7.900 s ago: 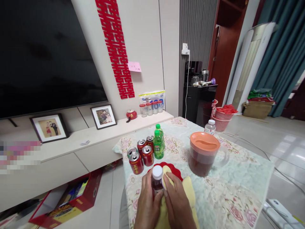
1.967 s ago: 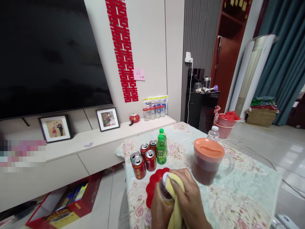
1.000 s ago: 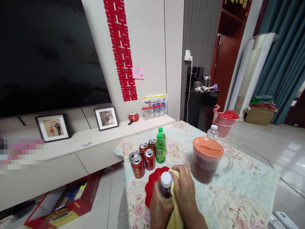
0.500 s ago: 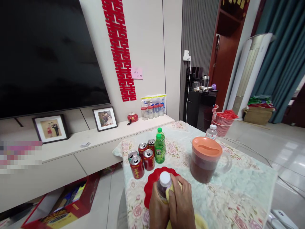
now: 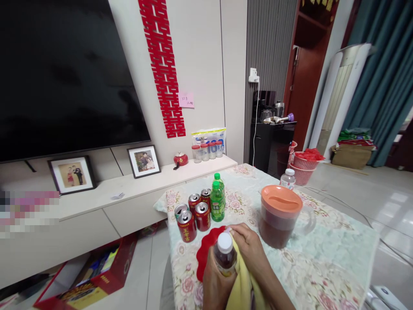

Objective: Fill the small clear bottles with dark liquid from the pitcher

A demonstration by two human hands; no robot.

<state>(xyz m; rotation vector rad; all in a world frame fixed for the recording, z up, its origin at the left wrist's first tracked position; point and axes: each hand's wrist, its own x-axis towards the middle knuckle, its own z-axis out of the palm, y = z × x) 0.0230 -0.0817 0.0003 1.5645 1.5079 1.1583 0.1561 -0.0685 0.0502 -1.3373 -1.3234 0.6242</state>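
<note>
My left hand (image 5: 217, 280) is wrapped round a white-capped plastic bottle (image 5: 226, 255) of dark liquid, held upright over a red scalloped plate (image 5: 203, 256). Just right of the bottle, my right hand (image 5: 250, 245) pinches the upper end of a yellow cloth (image 5: 242, 286), which hangs down beside the bottle and between my forearms. Part of the plate is hidden behind my hands and the bottle. Several red drink cans (image 5: 186, 226) stand opened to the left. Two green-capped bottles (image 5: 217, 202) are beside them.
A large pitcher (image 5: 279, 228) of brown liquid with an orange lid stands right of my hands, a clear bottle (image 5: 287, 178) behind it. A floral tablecloth (image 5: 306, 267) covers the table. Framed photos (image 5: 144, 161) and red-lidded jars (image 5: 204, 153) line the cabinet at the back.
My right hand has moved off the bottle, up and to the right, drawing the yellow cloth out lengthwise. My left hand keeps its hold on the bottle.
</note>
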